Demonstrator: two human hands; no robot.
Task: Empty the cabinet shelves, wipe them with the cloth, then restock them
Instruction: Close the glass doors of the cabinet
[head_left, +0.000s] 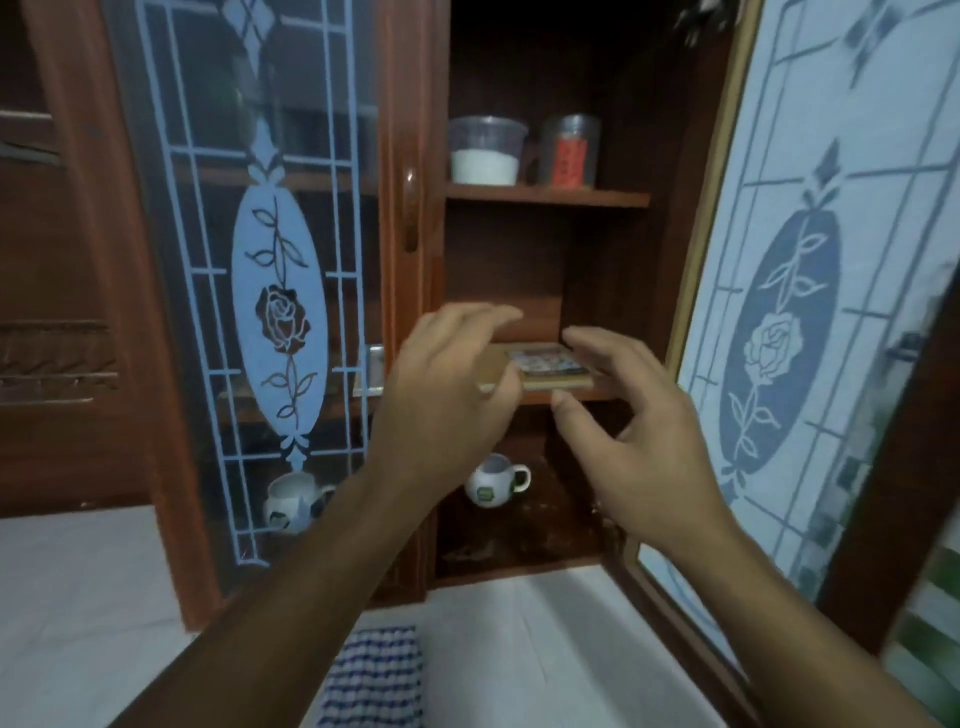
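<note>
A flat brown box (553, 370) with a printed picture on top lies at the front edge of the cabinet's middle shelf (576, 396). My left hand (447, 389) hovers over the box's left end with its fingers spread, hiding that corner. My right hand (639, 431) is at the box's right end, fingers apart, index finger above the box and thumb below the shelf edge. Neither hand clearly grips the box. A blue-and-white checked cloth (374, 675) lies on the white counter below my arms.
The upper shelf (545, 197) holds a plastic tub of white powder (485, 150) and a clear jar with a red label (569, 150). A white mug (496, 480) sits on the bottom shelf, another mug (293, 501) behind the closed left glass door. The right door (831, 260) stands open.
</note>
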